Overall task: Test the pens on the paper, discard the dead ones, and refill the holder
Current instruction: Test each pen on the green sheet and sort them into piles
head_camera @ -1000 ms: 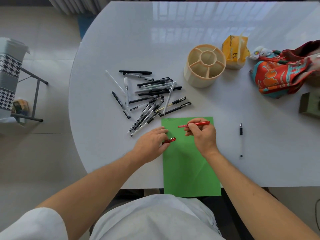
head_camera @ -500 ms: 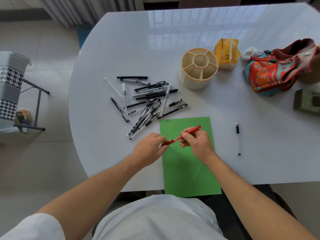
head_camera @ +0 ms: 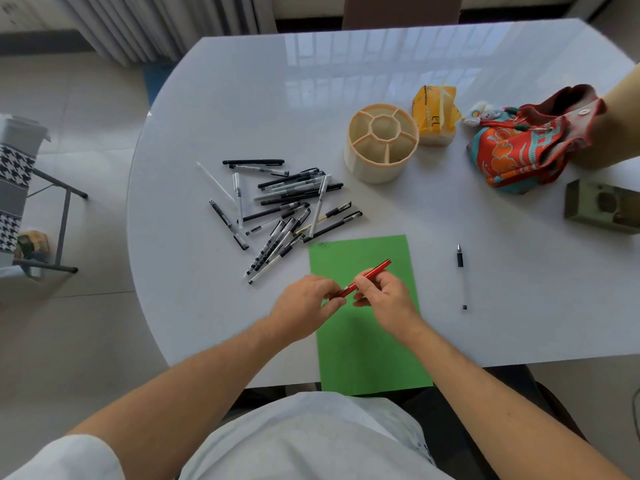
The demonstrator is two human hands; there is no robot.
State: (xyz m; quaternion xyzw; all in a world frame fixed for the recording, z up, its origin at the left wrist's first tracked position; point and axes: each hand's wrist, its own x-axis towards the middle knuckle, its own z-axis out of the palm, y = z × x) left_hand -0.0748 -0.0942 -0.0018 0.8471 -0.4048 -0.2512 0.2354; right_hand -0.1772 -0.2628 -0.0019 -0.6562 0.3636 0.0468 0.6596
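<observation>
A red pen [head_camera: 372, 273] is held slantwise over the green paper [head_camera: 367, 344]. My right hand [head_camera: 384, 297] grips its barrel, and my left hand [head_camera: 304, 306] pinches the red cap [head_camera: 346, 292] at its lower end. A faint scribble [head_camera: 322, 244] marks the paper's top left corner. A heap of several black and clear pens [head_camera: 284, 209] lies left of the paper. The beige compartmented holder [head_camera: 381, 143] stands empty behind them. One clear pen with a black grip [head_camera: 461, 275] lies alone to the right of the paper.
A yellow packet [head_camera: 434, 114] stands behind the holder. A red patterned cloth bag [head_camera: 530, 143] and a green box [head_camera: 602, 209] sit at the right. The paper overhangs the white table's [head_camera: 242, 98] near edge. A folding chair [head_camera: 20, 188] stands on the floor at the left.
The cap in my left hand was apart from the pen a second ago; it now meets the pen's lower end. The pen tilted from level to slanting. The camera view shifted.
</observation>
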